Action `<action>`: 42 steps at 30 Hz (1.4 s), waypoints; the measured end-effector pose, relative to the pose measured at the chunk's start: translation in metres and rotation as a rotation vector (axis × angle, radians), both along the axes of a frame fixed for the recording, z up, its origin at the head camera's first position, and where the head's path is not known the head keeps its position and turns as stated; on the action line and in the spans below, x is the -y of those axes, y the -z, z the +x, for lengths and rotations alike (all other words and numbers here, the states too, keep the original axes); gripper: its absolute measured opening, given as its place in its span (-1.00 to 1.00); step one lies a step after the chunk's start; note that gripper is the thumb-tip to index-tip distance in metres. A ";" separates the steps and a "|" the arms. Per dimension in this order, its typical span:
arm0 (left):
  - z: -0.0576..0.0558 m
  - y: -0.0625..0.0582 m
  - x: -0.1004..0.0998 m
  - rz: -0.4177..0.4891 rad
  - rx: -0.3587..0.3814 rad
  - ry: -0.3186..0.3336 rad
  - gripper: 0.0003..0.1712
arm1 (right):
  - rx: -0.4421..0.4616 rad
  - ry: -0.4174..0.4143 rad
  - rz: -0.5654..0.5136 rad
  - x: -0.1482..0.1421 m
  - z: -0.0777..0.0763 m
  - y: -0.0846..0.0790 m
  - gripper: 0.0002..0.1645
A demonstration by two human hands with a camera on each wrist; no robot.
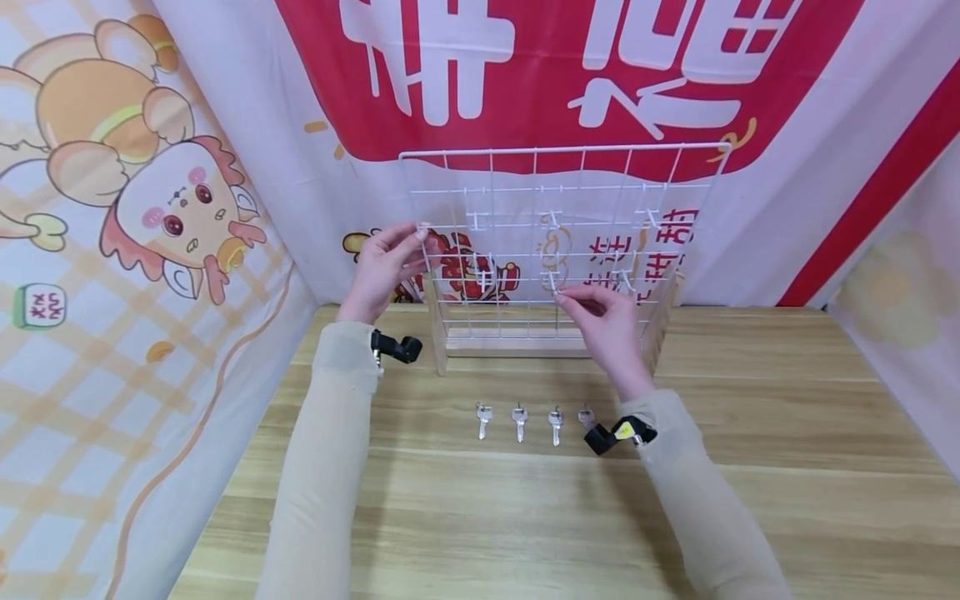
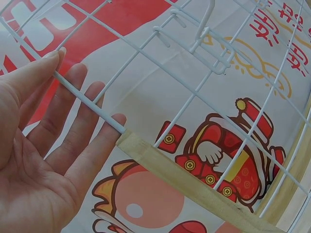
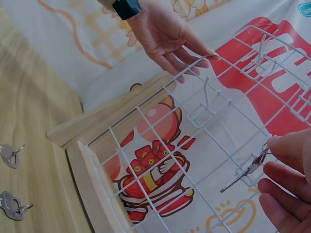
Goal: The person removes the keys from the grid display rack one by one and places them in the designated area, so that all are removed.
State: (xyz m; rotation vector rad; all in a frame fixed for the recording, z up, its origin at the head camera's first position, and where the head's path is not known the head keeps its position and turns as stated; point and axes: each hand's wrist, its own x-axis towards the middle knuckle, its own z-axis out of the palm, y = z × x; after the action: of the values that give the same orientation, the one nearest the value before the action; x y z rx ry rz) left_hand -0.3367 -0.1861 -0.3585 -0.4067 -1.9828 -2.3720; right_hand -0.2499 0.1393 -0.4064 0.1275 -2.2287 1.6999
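A white wire grid rack [image 1: 562, 149] stands upright in a wooden base [image 1: 517, 343], with several white hooks [image 1: 553, 219] on it. My left hand [image 1: 384, 265] holds the rack's left edge wire, thumb in front and fingers behind, just above the wooden post [image 2: 146, 153]. At the lower middle hook, my right hand [image 1: 606, 323] pinches the small ring of a silver key [image 3: 247, 172] between thumb and forefinger. The key hangs with its blade pointing down, overlapping the hook in the right wrist view.
On the wooden table [image 1: 465, 517] in front of the rack lies a row of several silver keys [image 1: 520, 422], the rightmost close to the right wrist camera [image 1: 611, 435]. A printed cloth [image 1: 330, 200] hangs behind the rack, and more cloth covers both sides.
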 end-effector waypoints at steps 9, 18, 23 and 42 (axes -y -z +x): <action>0.001 0.000 -0.001 0.008 0.001 -0.001 -0.52 | -0.022 -0.005 -0.013 -0.002 0.009 -0.004 -0.72; 0.002 -0.001 -0.002 -0.006 -0.012 -0.005 -0.50 | -0.006 0.003 0.000 -0.006 0.020 -0.007 -0.71; 0.003 -0.002 -0.003 0.002 -0.004 -0.011 -0.60 | -0.032 -0.001 -0.011 -0.010 0.024 -0.005 -0.74; 0.002 0.000 -0.002 0.018 0.001 -0.019 -0.76 | 0.074 -0.006 -0.017 -0.038 0.041 0.039 -0.71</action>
State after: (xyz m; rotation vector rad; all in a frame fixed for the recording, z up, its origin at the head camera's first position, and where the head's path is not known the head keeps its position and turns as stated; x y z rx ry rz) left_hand -0.3344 -0.1836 -0.3584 -0.3843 -1.9558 -2.3773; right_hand -0.2092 0.1778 -0.4452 0.0680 -2.2680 1.7535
